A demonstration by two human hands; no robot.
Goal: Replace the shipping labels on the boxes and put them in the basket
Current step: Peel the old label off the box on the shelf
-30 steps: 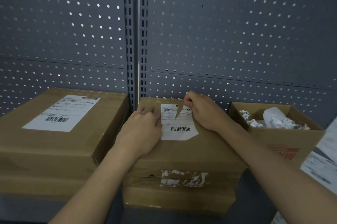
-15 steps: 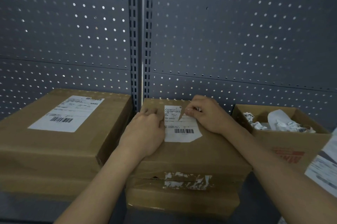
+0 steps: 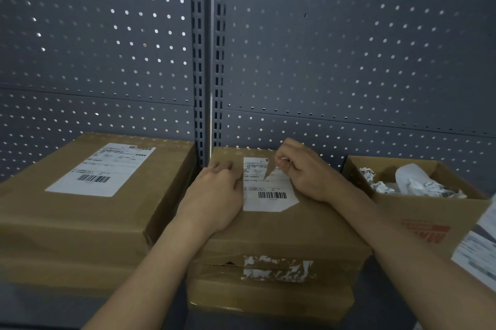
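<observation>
Right hand [image 3: 306, 171] shifted, pinching the torn barcoded label [image 3: 268, 195].

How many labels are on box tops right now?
2: intact label on the left box; torn label on the middle box. Lower boxes' tops are hidden.

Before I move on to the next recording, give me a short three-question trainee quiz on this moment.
1. True or false: the label on the middle box is torn from its top edge.
2. What does the right hand do? A: its fingers pinch the label's torn part. B: it lies flat on the middle box. C: it holds a pen.
3. Fill in: the open box at the right holds crumpled white ____.
Key: 1 true; 2 A; 3 paper.
</observation>
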